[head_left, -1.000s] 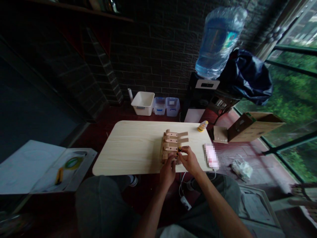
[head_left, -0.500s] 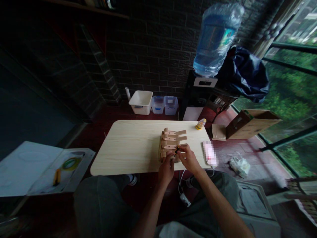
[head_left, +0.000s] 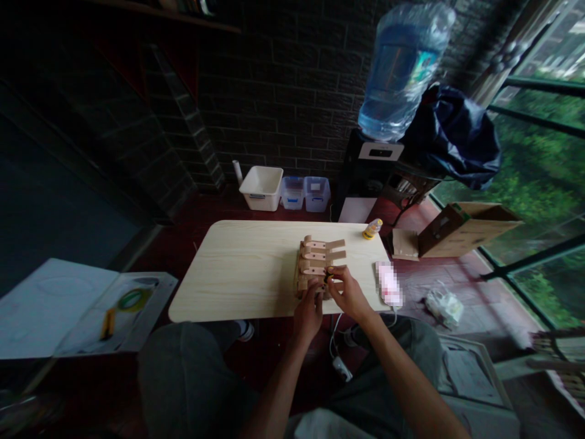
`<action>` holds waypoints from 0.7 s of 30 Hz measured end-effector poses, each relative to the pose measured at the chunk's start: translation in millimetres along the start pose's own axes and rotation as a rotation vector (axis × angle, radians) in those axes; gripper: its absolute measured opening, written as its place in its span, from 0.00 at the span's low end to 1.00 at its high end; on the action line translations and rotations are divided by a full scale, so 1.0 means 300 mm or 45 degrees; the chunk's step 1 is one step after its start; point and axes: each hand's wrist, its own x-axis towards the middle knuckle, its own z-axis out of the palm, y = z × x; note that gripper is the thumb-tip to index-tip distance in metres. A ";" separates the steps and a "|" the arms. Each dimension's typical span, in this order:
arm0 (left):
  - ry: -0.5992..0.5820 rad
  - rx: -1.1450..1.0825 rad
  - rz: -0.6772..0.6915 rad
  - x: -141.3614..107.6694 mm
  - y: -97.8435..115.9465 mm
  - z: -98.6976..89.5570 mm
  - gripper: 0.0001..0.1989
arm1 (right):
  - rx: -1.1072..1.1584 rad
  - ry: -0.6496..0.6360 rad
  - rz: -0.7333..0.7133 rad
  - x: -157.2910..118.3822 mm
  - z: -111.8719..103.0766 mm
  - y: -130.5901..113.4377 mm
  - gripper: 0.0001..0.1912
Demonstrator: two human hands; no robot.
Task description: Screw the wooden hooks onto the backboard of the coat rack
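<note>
A wooden block-like object [head_left: 315, 256] with several tan strips across its top sits at the right half of the pale table [head_left: 242, 262]. At its near end my left hand [head_left: 309, 308] presses its bent fingers on the wood. My right hand [head_left: 346, 289] is closed around a small black and yellow tool [head_left: 328, 275] at the object's near right side. The tool's lower end is hidden by the fingers.
On the table's right side stand a yellow-based clear bottle [head_left: 372, 229] and a blurred pink item [head_left: 389, 283] with a cable. An open white case [head_left: 137, 305] lies at the left. Bins [head_left: 261, 189], a water dispenser [head_left: 377, 152] and a cardboard box [head_left: 461, 235] are beyond.
The view has shifted very slightly. Both hands stay at the wooden object, with hardly any visible movement.
</note>
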 end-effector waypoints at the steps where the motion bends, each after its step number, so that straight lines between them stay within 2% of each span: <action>1: -0.002 0.004 0.000 0.000 0.000 0.000 0.19 | 0.012 -0.009 0.018 -0.001 -0.001 -0.003 0.13; 5: -0.007 0.008 -0.006 0.000 -0.004 0.002 0.18 | 0.030 -0.023 0.074 0.001 -0.002 0.003 0.13; 12: 0.008 -0.025 -0.001 -0.006 -0.008 0.005 0.20 | 0.048 0.026 0.062 0.009 0.006 0.040 0.15; 17: 0.007 0.000 0.003 -0.002 -0.003 0.002 0.19 | -0.003 -0.022 0.007 0.005 -0.003 0.014 0.15; 21: -0.012 0.001 0.000 0.001 0.002 0.000 0.19 | 0.024 -0.091 0.057 0.010 -0.015 -0.007 0.13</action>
